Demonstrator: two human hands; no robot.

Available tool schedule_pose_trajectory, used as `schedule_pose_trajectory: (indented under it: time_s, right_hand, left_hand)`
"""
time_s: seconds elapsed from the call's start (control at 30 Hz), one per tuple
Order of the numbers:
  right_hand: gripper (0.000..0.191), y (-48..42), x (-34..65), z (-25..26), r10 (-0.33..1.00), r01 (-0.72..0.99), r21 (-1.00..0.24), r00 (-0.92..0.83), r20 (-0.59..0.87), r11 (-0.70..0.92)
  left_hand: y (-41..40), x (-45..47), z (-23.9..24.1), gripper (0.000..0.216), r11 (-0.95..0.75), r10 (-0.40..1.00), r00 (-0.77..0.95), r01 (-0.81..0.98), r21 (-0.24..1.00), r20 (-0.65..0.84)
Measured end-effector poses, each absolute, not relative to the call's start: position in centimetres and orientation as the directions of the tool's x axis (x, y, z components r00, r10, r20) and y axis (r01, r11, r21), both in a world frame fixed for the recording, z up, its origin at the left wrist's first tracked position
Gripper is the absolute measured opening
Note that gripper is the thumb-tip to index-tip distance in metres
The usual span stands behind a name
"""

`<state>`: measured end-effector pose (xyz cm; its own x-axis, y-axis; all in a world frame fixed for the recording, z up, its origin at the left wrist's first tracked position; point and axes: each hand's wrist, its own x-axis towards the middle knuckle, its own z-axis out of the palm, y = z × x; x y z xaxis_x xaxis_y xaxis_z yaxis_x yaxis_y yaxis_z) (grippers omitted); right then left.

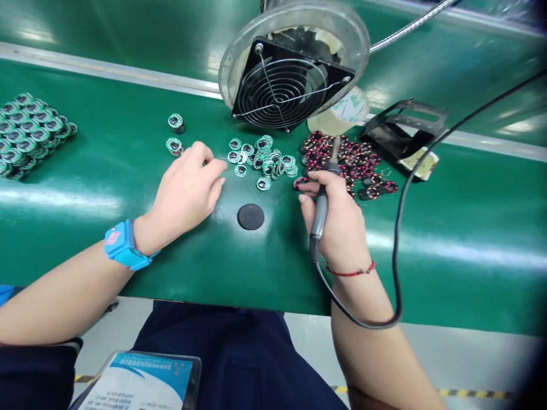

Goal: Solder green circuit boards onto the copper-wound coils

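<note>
My right hand [342, 219] is wrapped around the grey handle of a soldering iron [320, 213], whose tip points away over a pile of small black cores wound with pink and copper wire [356, 154]. Its thumb and a fingertip are beside one wound core [301, 182] at the pile's near-left edge; whether they touch it is unclear. My left hand [188, 185] hovers over the bench, thumb and index finger bent and slightly apart, nothing visible between them. Just right of it lie loose round green circuit boards [268, 166]. A black disc [250, 217] rests between my hands.
Two board-topped pieces [175, 122] stand beyond my left hand. A stacked block of similar pieces [28, 134] is at far left. A caged fan [286, 94] overhangs the bench's back. An iron stand with sponge [405, 136] sits at right; the iron's cable [397, 256] loops past my right wrist.
</note>
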<state>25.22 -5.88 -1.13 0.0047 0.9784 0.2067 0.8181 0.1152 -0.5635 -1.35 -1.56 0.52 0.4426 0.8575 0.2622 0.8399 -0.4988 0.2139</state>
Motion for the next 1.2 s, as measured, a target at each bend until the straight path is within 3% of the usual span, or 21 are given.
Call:
schedule_pose_trajectory:
  time_s: [0.13, 0.27, 0.37, 0.53, 0.7, 0.9, 1.03, 1.13, 1.2]
  right_hand:
    - [0.036, -7.2, 24.8, -1.4, 0.960, 0.819, -0.572, 0.122, 0.252, 0.046]
    - [0.050, -7.5, 24.5, -2.4, 0.947, 0.796, -0.605, 0.176, 0.267, 0.023]
    - [0.062, -7.0, 24.4, -3.1, 0.962, 0.780, -0.624, 0.141, 0.234, 0.037]
    - [0.053, -6.7, 24.2, -3.3, 0.975, 0.780, -0.617, 0.043, 0.218, 0.104]
    - [0.060, -7.5, 24.0, -3.6, 0.968, 0.793, -0.582, -0.039, 0.248, 0.181]
    - [0.058, -7.4, 23.2, -4.4, 0.922, 0.763, -0.562, -0.117, 0.368, 0.321]
    - [0.061, -7.8, 22.1, -3.5, 0.866, 0.725, -0.550, -0.130, 0.482, 0.415]
    - [0.065, -8.1, 20.8, -2.5, 0.779, 0.683, -0.520, -0.117, 0.616, 0.513]
    - [0.066, -8.1, 19.9, -1.9, 0.737, 0.670, -0.490, -0.128, 0.664, 0.557]
  left_hand:
    - [-1.9, -1.0, 0.3, 0.023, -0.557, 0.824, 0.500, 0.802, 0.215, 0.269]
    - [-2.2, -0.9, 0.2, 0.025, -0.591, 0.805, 0.534, 0.762, 0.266, 0.257]
    - [-2.3, -0.9, 0.0, 0.025, -0.613, 0.789, 0.555, 0.734, 0.292, 0.262]
    - [-2.4, -0.8, -0.4, 0.023, -0.641, 0.767, 0.572, 0.710, 0.293, 0.291]
    - [-2.5, -0.6, -0.7, 0.022, -0.672, 0.740, 0.597, 0.676, 0.302, 0.312]
    - [-3.2, 0.1, -0.4, 0.022, -0.643, 0.736, 0.650, 0.583, 0.496, 0.190]
    - [-4.1, 1.1, 0.3, 0.024, -0.420, 0.788, 0.614, 0.500, 0.757, 0.032]
    - [-4.7, 1.8, 0.8, 0.024, -0.026, 0.799, 0.580, 0.303, 0.953, -0.163]
    - [-4.9, 2.1, 1.1, 0.023, 0.242, 0.771, 0.576, 0.133, 0.961, -0.273]
